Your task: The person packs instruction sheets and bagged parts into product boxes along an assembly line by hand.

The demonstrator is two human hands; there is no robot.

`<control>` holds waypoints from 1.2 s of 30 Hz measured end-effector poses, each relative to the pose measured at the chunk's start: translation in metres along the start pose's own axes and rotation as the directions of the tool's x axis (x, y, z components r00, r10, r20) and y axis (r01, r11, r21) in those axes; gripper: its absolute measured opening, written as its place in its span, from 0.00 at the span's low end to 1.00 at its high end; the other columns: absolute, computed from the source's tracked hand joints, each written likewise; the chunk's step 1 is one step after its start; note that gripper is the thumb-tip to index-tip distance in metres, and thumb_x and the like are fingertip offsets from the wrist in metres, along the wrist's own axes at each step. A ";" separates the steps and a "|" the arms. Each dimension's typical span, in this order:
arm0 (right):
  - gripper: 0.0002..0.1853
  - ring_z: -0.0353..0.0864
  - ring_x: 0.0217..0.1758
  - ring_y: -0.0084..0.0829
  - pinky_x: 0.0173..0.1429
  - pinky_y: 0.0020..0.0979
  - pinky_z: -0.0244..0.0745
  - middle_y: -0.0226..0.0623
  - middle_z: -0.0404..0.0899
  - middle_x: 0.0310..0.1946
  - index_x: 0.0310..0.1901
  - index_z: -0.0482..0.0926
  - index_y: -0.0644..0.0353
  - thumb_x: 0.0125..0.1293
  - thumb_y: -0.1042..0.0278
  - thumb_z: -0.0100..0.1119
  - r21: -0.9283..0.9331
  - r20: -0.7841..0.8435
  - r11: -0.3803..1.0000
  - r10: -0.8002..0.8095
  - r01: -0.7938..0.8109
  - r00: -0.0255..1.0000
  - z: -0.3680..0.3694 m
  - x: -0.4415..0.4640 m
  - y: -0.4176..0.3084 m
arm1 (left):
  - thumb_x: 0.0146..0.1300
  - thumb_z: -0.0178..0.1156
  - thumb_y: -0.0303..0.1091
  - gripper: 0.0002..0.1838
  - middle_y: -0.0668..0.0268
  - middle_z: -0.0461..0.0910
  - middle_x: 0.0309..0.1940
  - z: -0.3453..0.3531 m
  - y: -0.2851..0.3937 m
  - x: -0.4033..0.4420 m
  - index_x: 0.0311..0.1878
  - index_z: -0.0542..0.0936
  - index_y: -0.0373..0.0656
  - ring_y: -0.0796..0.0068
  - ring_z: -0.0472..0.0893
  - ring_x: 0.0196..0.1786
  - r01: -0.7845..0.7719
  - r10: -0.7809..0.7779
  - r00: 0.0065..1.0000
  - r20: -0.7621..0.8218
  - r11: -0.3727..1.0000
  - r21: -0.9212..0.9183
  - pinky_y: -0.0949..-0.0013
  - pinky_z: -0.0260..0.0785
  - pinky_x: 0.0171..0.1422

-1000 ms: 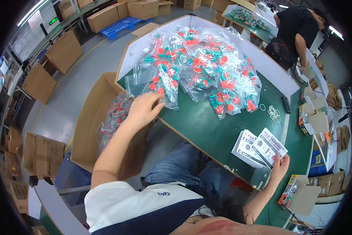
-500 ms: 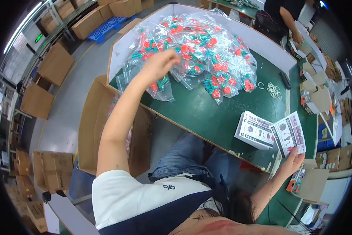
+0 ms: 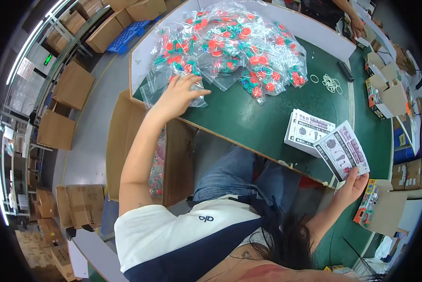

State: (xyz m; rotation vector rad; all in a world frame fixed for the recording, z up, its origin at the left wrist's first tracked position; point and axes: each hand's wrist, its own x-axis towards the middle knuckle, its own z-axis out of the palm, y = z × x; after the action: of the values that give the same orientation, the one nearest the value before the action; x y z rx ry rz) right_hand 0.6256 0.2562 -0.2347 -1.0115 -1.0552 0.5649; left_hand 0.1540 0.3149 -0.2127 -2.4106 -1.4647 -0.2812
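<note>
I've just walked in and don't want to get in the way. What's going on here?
A person sits at a green bench. Their right hand holds a leaflet beside a stack of similar ones. Their left hand, fingers spread, is at the near edge of a pile of clear bags with red and green parts; whether it touches one is hard to tell. More bags lie in a box below the bench edge.

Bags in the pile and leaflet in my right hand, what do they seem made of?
Bags: probably thin, glossy plastic film; they're see-through, creased and catch bright glints. Leaflet: likely paper, fairly matte; it's thin, white and printed with text and drawings.
</note>
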 end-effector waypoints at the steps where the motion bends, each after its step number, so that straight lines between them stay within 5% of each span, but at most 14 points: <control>1: 0.12 0.72 0.42 0.20 0.47 0.22 0.68 0.37 0.74 0.42 0.48 0.67 0.68 0.64 0.73 0.49 0.024 0.007 1.000 -0.003 0.002 1.000 0.005 0.000 -0.002 | 0.46 0.58 0.26 0.18 0.64 0.71 0.49 0.001 0.007 0.002 0.43 0.76 0.48 0.59 0.67 0.57 -0.084 0.087 0.996 -0.024 0.989 0.119 0.61 0.58 0.61; 6: 0.12 0.73 0.43 0.22 0.49 0.23 0.68 0.39 0.74 0.43 0.48 0.67 0.68 0.64 0.74 0.48 0.050 0.018 0.998 -0.038 0.037 0.999 0.003 -0.007 -0.003 | 0.50 0.55 0.24 0.11 0.64 0.74 0.44 0.004 -0.013 0.049 0.39 0.75 0.44 0.61 0.71 0.51 -0.300 0.292 0.949 0.118 0.953 0.050 0.57 0.61 0.57; 9: 0.13 0.73 0.45 0.24 0.51 0.24 0.68 0.40 0.73 0.44 0.49 0.66 0.69 0.64 0.75 0.47 0.137 -0.016 0.990 0.015 -0.012 1.000 0.001 -0.012 0.005 | 0.54 0.53 0.25 0.07 0.63 0.74 0.40 0.000 -0.024 0.083 0.37 0.71 0.42 0.64 0.73 0.48 -0.088 0.058 0.995 -0.080 0.888 -0.452 0.59 0.62 0.55; 10: 0.13 0.73 0.45 0.25 0.51 0.25 0.68 0.41 0.73 0.45 0.49 0.66 0.69 0.64 0.76 0.46 0.181 -0.025 0.983 0.037 -0.032 0.999 0.002 -0.011 0.008 | 0.54 0.53 0.25 0.07 0.63 0.74 0.40 -0.005 -0.018 0.092 0.37 0.71 0.42 0.64 0.73 0.48 -0.108 0.077 0.993 -0.087 0.885 -0.453 0.59 0.62 0.55; 13: 0.14 0.72 0.50 0.29 0.55 0.29 0.66 0.44 0.71 0.48 0.51 0.65 0.70 0.64 0.77 0.44 0.366 0.022 0.926 0.089 -0.091 0.996 0.019 -0.018 0.004 | 0.57 0.53 0.28 0.08 0.63 0.74 0.38 -0.016 0.017 0.121 0.40 0.68 0.40 0.69 0.74 0.46 -0.121 -0.345 0.922 -0.174 0.169 -0.978 0.65 0.66 0.50; 18: 0.16 0.69 0.55 0.33 0.61 0.33 0.61 0.44 0.70 0.51 0.54 0.62 0.70 0.65 0.76 0.42 0.467 0.197 0.852 0.160 -0.236 0.967 0.061 -0.020 -0.007 | 0.57 0.49 0.29 0.12 0.60 0.75 0.39 -0.035 0.102 0.136 0.44 0.67 0.36 0.73 0.76 0.42 -0.255 -0.332 0.908 -0.257 0.051 -0.966 0.71 0.68 0.46; 19: 0.16 0.69 0.55 0.32 0.61 0.33 0.61 0.44 0.70 0.51 0.54 0.62 0.69 0.65 0.75 0.42 0.482 0.257 0.836 0.150 -0.262 0.955 0.072 -0.014 -0.018 | 0.57 0.48 0.29 0.12 0.59 0.75 0.40 -0.041 0.119 0.138 0.44 0.67 0.36 0.72 0.76 0.42 -0.244 -0.320 0.927 -0.197 -0.112 -0.963 0.71 0.68 0.45; 21: 0.16 0.69 0.56 0.32 0.61 0.33 0.61 0.43 0.70 0.52 0.54 0.63 0.68 0.66 0.74 0.41 0.488 0.296 0.824 0.154 -0.288 0.943 0.089 -0.005 -0.030 | 0.56 0.46 0.28 0.14 0.57 0.75 0.40 -0.045 0.145 0.137 0.45 0.67 0.34 0.71 0.77 0.40 -0.178 -0.269 0.961 -0.065 -0.421 -0.889 0.72 0.69 0.44; 25: 0.13 0.72 0.50 0.25 0.56 0.27 0.65 0.39 0.72 0.48 0.51 0.65 0.66 0.65 0.73 0.44 0.478 0.362 0.796 0.208 -0.372 0.909 0.097 -0.004 -0.017 | 0.55 0.44 0.30 0.15 0.55 0.76 0.39 -0.030 0.160 0.130 0.45 0.67 0.33 0.68 0.77 0.40 0.156 0.050 0.985 0.162 -0.650 -0.744 0.70 0.69 0.47; 30: 0.11 0.73 0.40 0.17 0.46 0.20 0.68 0.33 0.75 0.42 0.47 0.67 0.64 0.63 0.74 0.49 0.430 0.288 0.864 0.144 -0.262 0.947 0.089 -0.011 -0.004 | 0.55 0.45 0.30 0.15 0.54 0.76 0.37 -0.019 0.167 0.126 0.45 0.67 0.33 0.66 0.77 0.41 0.275 0.172 0.960 0.223 -0.746 -0.607 0.69 0.68 0.47; 35: 0.10 0.72 0.35 0.15 0.39 0.18 0.69 0.29 0.75 0.38 0.45 0.68 0.62 0.61 0.76 0.52 0.357 0.245 0.908 0.135 -0.219 0.960 0.081 -0.009 0.002 | 0.55 0.47 0.30 0.14 0.54 0.77 0.36 0.018 0.162 0.131 0.44 0.69 0.34 0.64 0.77 0.41 0.230 0.197 0.973 0.119 -0.835 -0.500 0.67 0.68 0.48; 36: 0.10 0.72 0.35 0.14 0.38 0.18 0.69 0.28 0.75 0.38 0.45 0.68 0.61 0.61 0.76 0.52 0.339 0.256 0.911 0.152 -0.236 0.955 0.080 -0.008 -0.001 | 0.56 0.47 0.31 0.15 0.54 0.76 0.38 0.013 0.168 0.129 0.45 0.69 0.34 0.63 0.76 0.43 0.222 0.084 0.963 0.256 -0.787 -0.576 0.65 0.68 0.49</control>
State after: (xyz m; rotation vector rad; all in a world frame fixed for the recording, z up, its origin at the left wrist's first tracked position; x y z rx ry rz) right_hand 0.5495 0.2815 -0.2272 -0.7353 -1.0017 1.0217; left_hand 0.3631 0.3539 -0.2094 -2.9511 -1.4161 -3.7437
